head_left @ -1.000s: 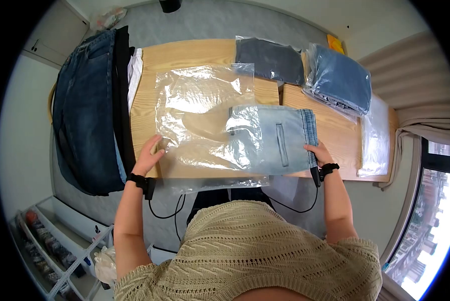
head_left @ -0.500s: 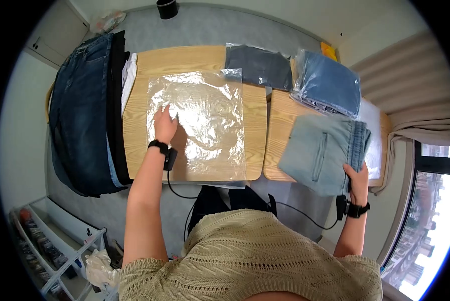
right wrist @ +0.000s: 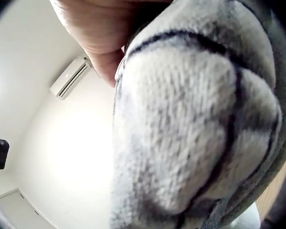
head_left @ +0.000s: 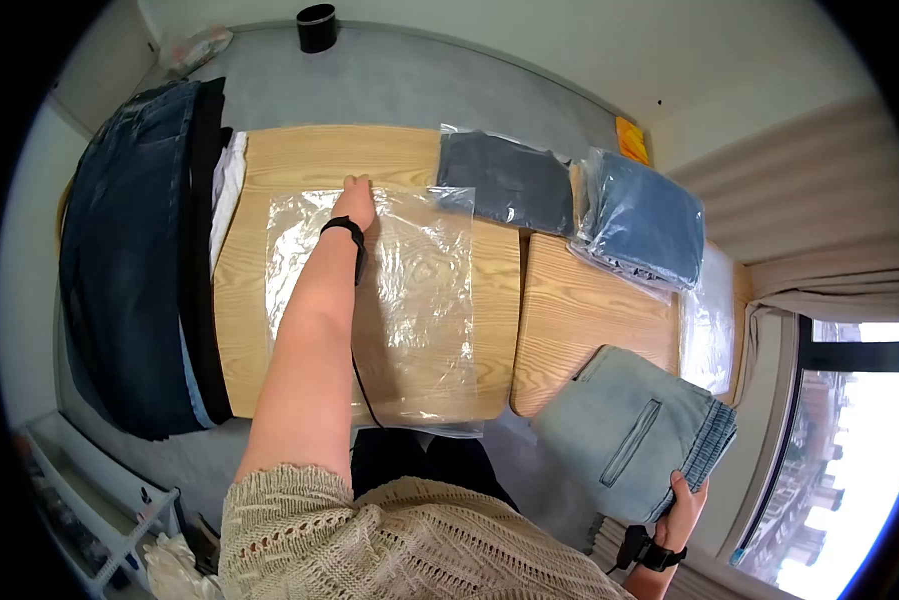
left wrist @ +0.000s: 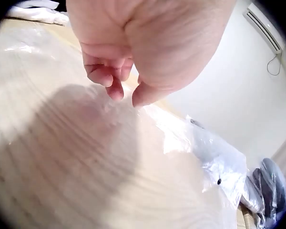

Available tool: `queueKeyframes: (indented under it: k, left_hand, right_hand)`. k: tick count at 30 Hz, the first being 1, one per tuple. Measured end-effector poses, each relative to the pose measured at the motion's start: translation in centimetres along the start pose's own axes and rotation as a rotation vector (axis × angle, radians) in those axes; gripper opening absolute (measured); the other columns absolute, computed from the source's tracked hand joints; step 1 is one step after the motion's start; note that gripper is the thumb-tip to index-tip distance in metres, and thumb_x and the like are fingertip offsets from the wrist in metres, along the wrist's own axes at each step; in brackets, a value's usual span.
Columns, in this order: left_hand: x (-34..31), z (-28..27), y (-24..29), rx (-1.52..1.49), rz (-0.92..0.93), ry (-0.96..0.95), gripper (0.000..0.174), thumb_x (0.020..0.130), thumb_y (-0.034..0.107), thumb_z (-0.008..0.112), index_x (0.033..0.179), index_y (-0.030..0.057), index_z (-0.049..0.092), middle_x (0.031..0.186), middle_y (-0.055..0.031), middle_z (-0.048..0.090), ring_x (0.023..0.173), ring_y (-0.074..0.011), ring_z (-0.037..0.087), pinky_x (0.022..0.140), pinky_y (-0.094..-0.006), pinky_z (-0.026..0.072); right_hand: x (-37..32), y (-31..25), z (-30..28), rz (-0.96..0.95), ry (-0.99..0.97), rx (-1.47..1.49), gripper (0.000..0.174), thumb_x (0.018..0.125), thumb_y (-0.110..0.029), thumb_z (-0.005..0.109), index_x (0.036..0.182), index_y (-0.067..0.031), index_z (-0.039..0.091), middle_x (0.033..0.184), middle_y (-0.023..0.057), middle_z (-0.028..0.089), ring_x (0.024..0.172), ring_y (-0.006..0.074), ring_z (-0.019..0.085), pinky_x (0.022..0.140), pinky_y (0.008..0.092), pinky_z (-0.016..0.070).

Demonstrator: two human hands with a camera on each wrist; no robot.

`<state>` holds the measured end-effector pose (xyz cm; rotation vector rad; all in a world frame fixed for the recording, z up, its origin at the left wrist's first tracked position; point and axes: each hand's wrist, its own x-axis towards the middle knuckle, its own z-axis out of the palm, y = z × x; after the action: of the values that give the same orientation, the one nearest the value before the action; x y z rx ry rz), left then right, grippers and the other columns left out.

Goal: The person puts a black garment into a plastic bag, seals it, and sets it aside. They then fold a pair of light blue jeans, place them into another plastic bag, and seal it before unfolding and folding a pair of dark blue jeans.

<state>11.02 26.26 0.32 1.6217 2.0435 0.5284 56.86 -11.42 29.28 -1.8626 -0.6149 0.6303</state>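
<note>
My right hand [head_left: 681, 512] grips a folded pair of light-blue jeans [head_left: 619, 430] at the elastic waistband, thumb on top. The jeans are held off the right side of the table, a slit pocket facing up. Pale fabric with dark lines [right wrist: 176, 119] fills much of the right wrist view, hiding most of the fingers. A clear plastic bag [head_left: 419, 300] lies flat on the wooden table. My left hand [head_left: 357, 205] reaches over the bag to its far edge. In the left wrist view, its fingers [left wrist: 115, 90] bend loosely, with a gap to the thumb.
Dark jeans [head_left: 124, 260] and white cloth [head_left: 227, 200] are piled along the left. Bagged dark clothing [head_left: 509, 180] and bagged blue jeans [head_left: 649, 220] lie at the back right. More clear bags [head_left: 707, 320] rest on the right table [head_left: 599, 310].
My right hand has carried the jeans off the bag, to the right and nearer my body. My left hand has moved from the bag's near left side to its far edge.
</note>
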Motion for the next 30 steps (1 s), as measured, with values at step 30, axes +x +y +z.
queueKeyframes:
  k: [30]
  left_hand:
    - [-27.3, -9.5, -6.4, -0.573, 0.002, -0.242, 0.068, 0.083, 0.025, 0.066, 0.139, 0.0054, 0.031, 0.121, -0.0153, 0.053, 0.111, -0.0219, 0.051, 0.092, -0.0341, 0.0406]
  right_hand:
    - [-1.3, -6.9, 14.2, -0.270, -0.712, -0.345, 0.045, 0.066, -0.009, 0.075, 0.105, 0.0026, 0.058, 0.094, 0.0058, 0.063, 0.083, 0.0131, 0.058, 0.080, 0.0273, 0.0457]
